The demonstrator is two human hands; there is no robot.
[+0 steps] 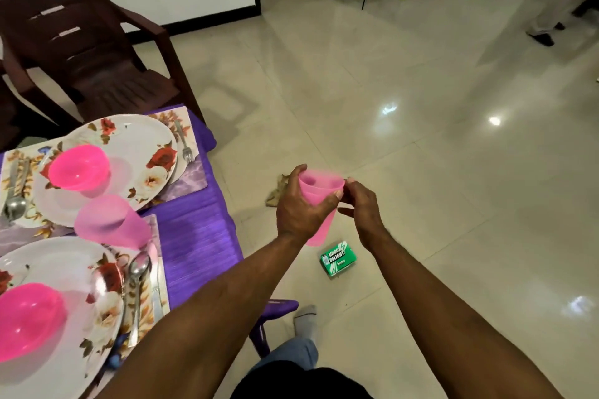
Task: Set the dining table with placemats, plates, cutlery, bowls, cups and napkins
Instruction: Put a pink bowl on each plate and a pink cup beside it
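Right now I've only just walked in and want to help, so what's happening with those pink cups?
A person stands beside the table holding nested pink cups out over the floor. The left hand wraps around the stack, and the right hand pinches the rim, apparently to pull one cup free. On the table, two places already have floral plates, pink bowls, cutlery and one pink cup. A green packet lies on the floor.
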